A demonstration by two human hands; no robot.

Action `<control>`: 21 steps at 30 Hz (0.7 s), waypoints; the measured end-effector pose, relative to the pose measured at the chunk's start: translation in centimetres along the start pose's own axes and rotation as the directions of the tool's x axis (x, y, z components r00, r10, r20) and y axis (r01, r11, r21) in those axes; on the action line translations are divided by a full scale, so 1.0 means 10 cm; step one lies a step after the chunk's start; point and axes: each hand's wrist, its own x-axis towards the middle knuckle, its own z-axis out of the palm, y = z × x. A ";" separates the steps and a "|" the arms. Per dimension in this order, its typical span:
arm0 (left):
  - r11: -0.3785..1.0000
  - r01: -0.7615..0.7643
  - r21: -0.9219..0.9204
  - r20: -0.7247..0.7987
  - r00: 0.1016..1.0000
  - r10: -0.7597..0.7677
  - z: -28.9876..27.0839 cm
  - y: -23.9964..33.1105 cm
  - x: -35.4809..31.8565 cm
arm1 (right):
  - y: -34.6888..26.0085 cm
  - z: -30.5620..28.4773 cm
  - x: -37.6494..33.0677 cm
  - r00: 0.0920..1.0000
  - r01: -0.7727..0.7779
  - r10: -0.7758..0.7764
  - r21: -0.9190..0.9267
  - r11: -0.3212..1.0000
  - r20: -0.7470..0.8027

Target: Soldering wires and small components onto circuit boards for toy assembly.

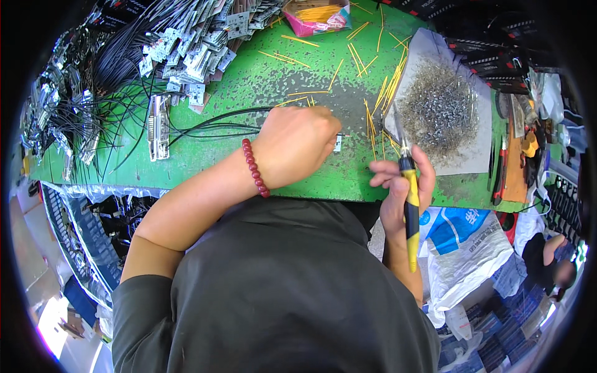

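Note:
My left hand (301, 140), with a dark red bead bracelet (254, 168) at its wrist, is closed low over the green bench. Several black wires (217, 124) run in under it from a clear plastic-and-metal part (158, 127) on the left. A small pale board (338, 143) peeks out beside its fingers; what the fingers grip is hidden. In my right hand (404, 186) is a soldering iron (410, 211) with a yellow and black handle. Its metal shaft points away over the near-left edge of a white sheet (457, 163). Grey metallic bits (441, 102) lie heaped on that sheet.
Circuit boards (186, 56) with black wires are piled at the back left. Short yellow wires (388, 87) lie scattered on the green bench (249, 81), with more in a pink box (317, 18). Red-handled pliers (500, 171) lie far right. Another person (550, 261) is beyond.

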 end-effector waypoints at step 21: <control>0.996 -0.001 -0.091 0.016 1.000 0.003 -0.06 -0.01 0.00 | 0.11 0.30 0.31 0.974 0.121 -0.076 -0.207 0.971 0.212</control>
